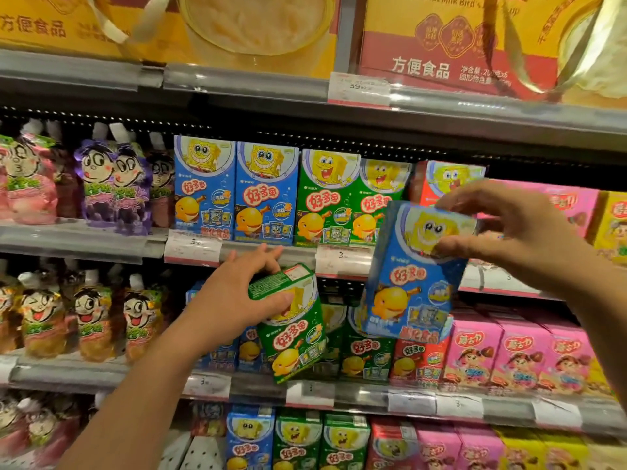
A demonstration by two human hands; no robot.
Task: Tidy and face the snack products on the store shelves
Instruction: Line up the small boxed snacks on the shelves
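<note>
Both gripping: left hand (237, 296) green box (293, 329), right hand (515, 228) blue box (415, 276)

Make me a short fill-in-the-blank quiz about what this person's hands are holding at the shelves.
1. The left hand holds a ____ box.
2. The right hand holds a ____ box.
3. The price tag on the top shelf rail reads ____.
4. The pouches stand ____ of the shelved boxes.

Missing words: green; blue; 39; left

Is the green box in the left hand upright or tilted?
Tilted. The green box leans top-left in the left hand, unlike the upright shelf boxes.
</note>
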